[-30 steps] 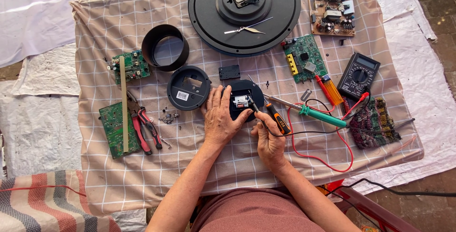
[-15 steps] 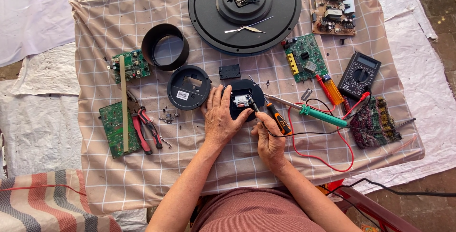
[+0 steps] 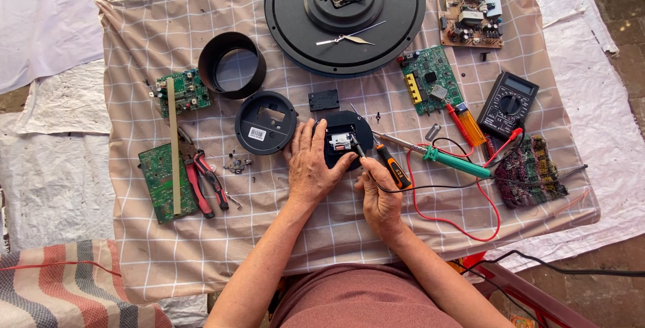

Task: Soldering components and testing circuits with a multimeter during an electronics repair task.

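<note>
- The left hand [image 3: 310, 163] lies flat and spread on the checked cloth [image 3: 161, 234], its fingers curled loosely against the left rim of a small round black housing [image 3: 346, 141], steadying it rather than gripping.
- That housing sits near the middle of the cloth, just toward the near edge from the big black clock face [image 3: 345, 15], with a small white-and-metal part showing in its centre.
- The right hand [image 3: 379, 193] is closed around a screwdriver with an orange-and-black handle [image 3: 393, 165]; the thin shaft angles up into the housing (the tip itself is too small to make out).
- Just to the right lies a soldering iron with a green handle [image 3: 457, 162], and a red wire [image 3: 470, 227] loops toward the near right corner.
- Beyond it, near the right edge, a black multimeter [image 3: 507, 105] rests beside a green circuit board [image 3: 431, 83].
- Left of the housing sit a round black cover [image 3: 265, 123] and a black ring [image 3: 232, 64]; red-handled pliers [image 3: 205, 183] lie toward the left edge.
</note>
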